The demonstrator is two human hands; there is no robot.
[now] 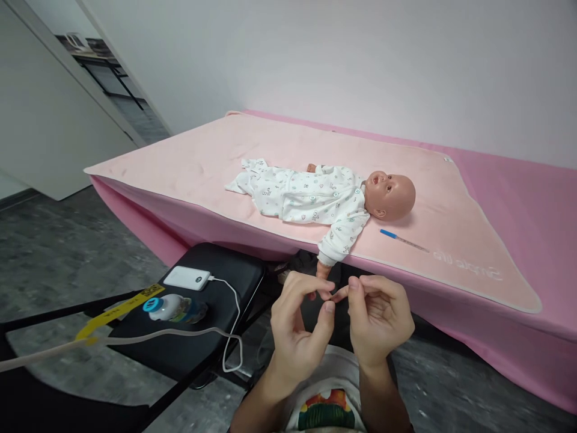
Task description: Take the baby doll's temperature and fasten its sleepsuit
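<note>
The left hand [300,322] and right hand [376,313] are touching fingertips, half curled and holding nothing, near the doll [324,201].

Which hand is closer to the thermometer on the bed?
Right. The right hand is below the bed edge, under and a little left of the thermometer. The left hand is farther left, beneath the doll.

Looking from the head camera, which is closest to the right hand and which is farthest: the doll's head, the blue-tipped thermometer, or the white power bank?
From the right hand:
1. Blue-tipped thermometer, just beyond it on the pink blanket.
2. Doll's head, a bit farther back.
3. White power bank, far off to the left on the black chair.
</note>
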